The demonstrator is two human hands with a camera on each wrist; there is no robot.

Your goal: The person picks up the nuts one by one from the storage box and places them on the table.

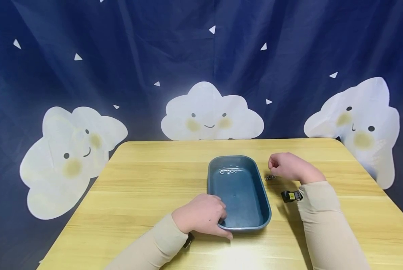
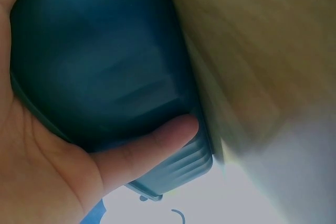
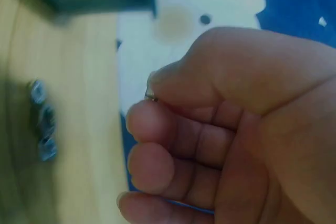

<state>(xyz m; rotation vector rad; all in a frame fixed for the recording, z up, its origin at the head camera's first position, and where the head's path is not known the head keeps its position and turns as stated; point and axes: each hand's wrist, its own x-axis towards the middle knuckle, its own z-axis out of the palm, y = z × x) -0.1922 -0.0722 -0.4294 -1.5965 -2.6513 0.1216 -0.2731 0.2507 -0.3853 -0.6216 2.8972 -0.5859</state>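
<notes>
A dark blue-green plastic tray [image 1: 236,225] stands on the table. My left hand [image 1: 205,214] grips its near left corner, fingers over the rim and thumb [image 2: 152,148] along the outer wall. To the right of the tray, my right hand [image 1: 290,166] is held above the table with curled fingers. Between its thumb and index fingertip it pinches a small metal nut [image 3: 150,96], mostly hidden by the fingers. Below that hand, several shiny metal nuts [image 1: 269,177] lie in a short row. More nuts [image 1: 228,171] sit inside the tray near its far end.
The light wooden table [image 1: 144,180] reaches back to a dark blue curtain [image 1: 181,48] printed with white clouds. A black wrist camera [image 1: 290,196] is strapped under the right sleeve.
</notes>
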